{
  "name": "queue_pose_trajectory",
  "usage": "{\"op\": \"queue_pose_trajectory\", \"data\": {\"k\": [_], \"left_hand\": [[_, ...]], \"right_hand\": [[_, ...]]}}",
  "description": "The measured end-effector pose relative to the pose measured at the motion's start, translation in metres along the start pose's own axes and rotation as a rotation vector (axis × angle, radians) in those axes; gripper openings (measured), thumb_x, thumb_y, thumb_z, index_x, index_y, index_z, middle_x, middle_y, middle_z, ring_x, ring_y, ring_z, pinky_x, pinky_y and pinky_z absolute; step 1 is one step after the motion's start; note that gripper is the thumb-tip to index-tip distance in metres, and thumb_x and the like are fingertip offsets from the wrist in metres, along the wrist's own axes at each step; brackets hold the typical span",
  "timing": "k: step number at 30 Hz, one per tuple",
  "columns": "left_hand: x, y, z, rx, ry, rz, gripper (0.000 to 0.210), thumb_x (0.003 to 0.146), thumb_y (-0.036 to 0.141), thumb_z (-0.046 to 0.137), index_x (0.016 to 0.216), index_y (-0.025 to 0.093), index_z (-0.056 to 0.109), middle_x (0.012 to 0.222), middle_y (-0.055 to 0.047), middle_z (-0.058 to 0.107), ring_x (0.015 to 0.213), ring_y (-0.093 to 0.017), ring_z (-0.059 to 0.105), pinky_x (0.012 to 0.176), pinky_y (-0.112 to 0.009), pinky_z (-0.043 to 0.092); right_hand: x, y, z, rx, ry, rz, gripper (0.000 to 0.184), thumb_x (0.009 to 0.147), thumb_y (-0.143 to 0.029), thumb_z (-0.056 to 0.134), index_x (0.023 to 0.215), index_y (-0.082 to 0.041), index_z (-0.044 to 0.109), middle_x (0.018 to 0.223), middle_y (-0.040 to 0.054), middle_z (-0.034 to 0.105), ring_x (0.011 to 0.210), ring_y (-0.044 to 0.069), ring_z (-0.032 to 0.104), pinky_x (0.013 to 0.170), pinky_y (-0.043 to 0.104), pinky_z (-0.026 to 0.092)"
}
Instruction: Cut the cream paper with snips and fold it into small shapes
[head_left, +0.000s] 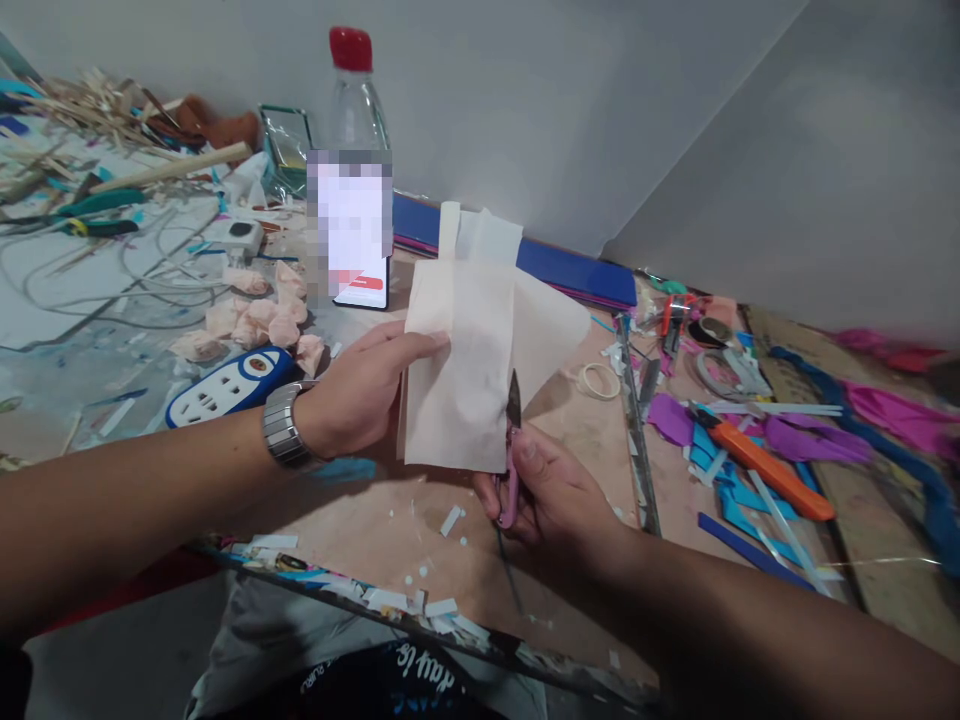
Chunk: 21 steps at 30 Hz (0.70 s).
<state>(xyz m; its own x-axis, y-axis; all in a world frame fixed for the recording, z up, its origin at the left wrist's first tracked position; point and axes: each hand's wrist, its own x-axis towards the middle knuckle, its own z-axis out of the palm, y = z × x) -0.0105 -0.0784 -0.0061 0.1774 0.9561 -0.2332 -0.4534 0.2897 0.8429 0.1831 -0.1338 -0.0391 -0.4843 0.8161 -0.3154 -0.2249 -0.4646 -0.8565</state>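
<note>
My left hand [367, 385] grips the left side of a stack of pale cream paper [461, 370], thumb lying on top. The sheets are held up above the table, and a loose flap [551, 310] spreads out to the right. In my right hand [551, 490] is a pair of scissors [512, 470] with pink handles. Their dark blades point upward at the right edge of the stack, with the flap just beyond them. Whether both blades are around the paper I cannot make out. A metal-band watch [285, 425] is on my left wrist.
Left of the paper lie a blue-and-white power strip [229, 388], peach crumpled pieces [259, 315] and a propped phone [360, 240] before a red-capped bottle [356, 100]. Rightward are an orange utility knife [772, 470], tape rolls [724, 370] and coloured scraps. A wall [487, 110] rises behind.
</note>
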Motion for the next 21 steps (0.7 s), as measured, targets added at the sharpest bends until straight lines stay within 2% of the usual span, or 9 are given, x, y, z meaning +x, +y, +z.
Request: {"op": "queue_pose_trajectory", "data": {"k": [4, 10, 14, 18, 21], "left_hand": [[-0.002, 0.002, -0.001, 0.039, -0.011, 0.001, 0.042, 0.077, 0.035, 0.077, 0.11, 0.011, 0.07, 0.097, -0.014, 0.077, 0.1, -0.033, 0.072, 0.086, -0.043, 0.058], [0.002, -0.003, -0.005, 0.07, -0.062, 0.056, 0.039, 0.083, 0.042, 0.077, 0.11, 0.014, 0.072, 0.1, -0.011, 0.077, 0.091, -0.028, 0.074, 0.082, -0.039, 0.059], [0.005, -0.009, -0.009, 0.094, -0.048, 0.104, 0.035, 0.085, 0.044, 0.077, 0.108, 0.016, 0.073, 0.1, -0.008, 0.078, 0.087, -0.022, 0.073, 0.081, -0.034, 0.058], [0.006, -0.01, -0.008, 0.09, -0.018, 0.104, 0.035, 0.086, 0.044, 0.076, 0.107, 0.015, 0.073, 0.101, -0.009, 0.078, 0.088, -0.023, 0.073, 0.081, -0.034, 0.058], [0.006, -0.009, -0.006, 0.082, -0.013, 0.101, 0.036, 0.086, 0.042, 0.075, 0.108, 0.015, 0.073, 0.102, -0.01, 0.078, 0.09, -0.024, 0.073, 0.085, -0.036, 0.058]], "right_hand": [[-0.001, -0.001, -0.002, -0.06, -0.015, 0.023, 0.05, 0.088, -0.069, 0.062, 0.083, -0.021, 0.053, 0.059, -0.0032, 0.058, 0.042, 0.006, 0.035, 0.037, 0.017, 0.02], [0.0, 0.001, -0.003, -0.081, -0.014, -0.014, 0.048, 0.092, -0.066, 0.061, 0.083, -0.019, 0.057, 0.06, -0.0033, 0.055, 0.045, 0.006, 0.033, 0.04, 0.019, 0.019], [0.003, 0.001, -0.005, -0.074, -0.033, -0.001, 0.041, 0.092, -0.058, 0.066, 0.086, -0.018, 0.058, 0.069, -0.0029, 0.057, 0.046, 0.004, 0.031, 0.04, 0.018, 0.02], [0.003, 0.002, -0.006, -0.041, -0.038, 0.003, 0.04, 0.092, -0.058, 0.066, 0.091, -0.019, 0.057, 0.073, -0.0024, 0.06, 0.047, 0.004, 0.036, 0.042, 0.017, 0.026], [0.003, 0.004, -0.006, -0.027, -0.043, -0.005, 0.039, 0.095, -0.059, 0.061, 0.093, -0.021, 0.055, 0.074, -0.0018, 0.063, 0.043, 0.004, 0.035, 0.04, 0.017, 0.025]]}}
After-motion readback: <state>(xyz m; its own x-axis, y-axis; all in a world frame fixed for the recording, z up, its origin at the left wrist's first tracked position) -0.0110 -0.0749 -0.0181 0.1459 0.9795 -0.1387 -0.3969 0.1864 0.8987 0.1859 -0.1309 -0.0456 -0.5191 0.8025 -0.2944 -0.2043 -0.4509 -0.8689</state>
